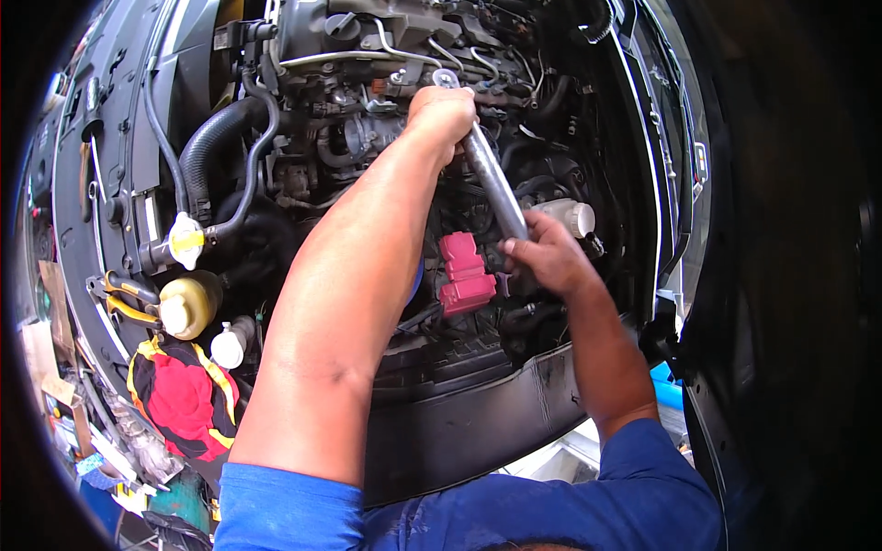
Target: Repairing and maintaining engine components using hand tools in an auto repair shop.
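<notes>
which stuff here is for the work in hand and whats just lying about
In the job, apparently:
long metal tool, gripped by left hand and right hand
engine

Lying about:
yellow-handled pliers
red-and-black cloth

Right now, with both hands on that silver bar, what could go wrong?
If the silver bar slips, the left grip could hit the thin metal pipe near its head end. The right grip might bump the white container close by. The yellow-handled pliers, beside the yellowish reservoir, could be nudged and drop.
</notes>
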